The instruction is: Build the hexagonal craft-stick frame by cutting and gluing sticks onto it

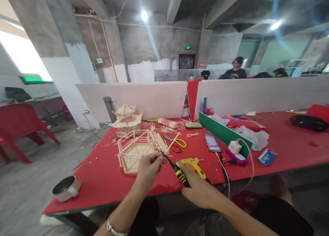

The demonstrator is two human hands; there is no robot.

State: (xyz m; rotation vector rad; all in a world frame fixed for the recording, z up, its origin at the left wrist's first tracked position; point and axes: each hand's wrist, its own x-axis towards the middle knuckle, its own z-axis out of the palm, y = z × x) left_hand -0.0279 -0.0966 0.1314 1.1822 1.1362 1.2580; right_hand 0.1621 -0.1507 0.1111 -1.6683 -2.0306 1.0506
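Note:
My left hand [149,167] pinches a thin wooden stick [158,152] just in front of a flat stick frame model [136,149] on the red table [102,177]. My right hand [197,189] grips black-and-yellow handled cutters [177,170], whose jaws meet the stick at my left fingertips. A yellow glue gun [192,163] lies right behind the cutters. A taller pagoda-like stick model [126,119] stands farther back, with loose sticks [164,136] scattered beside it.
Yellow-handled scissors [177,143] lie among the sticks. A metal bowl [66,187] sits near the table's left corner. A green board [223,133], power strip [238,153] with cables, and white dividers [154,99] lie behind. Other people sit beyond the dividers. A red chair [23,126] stands left.

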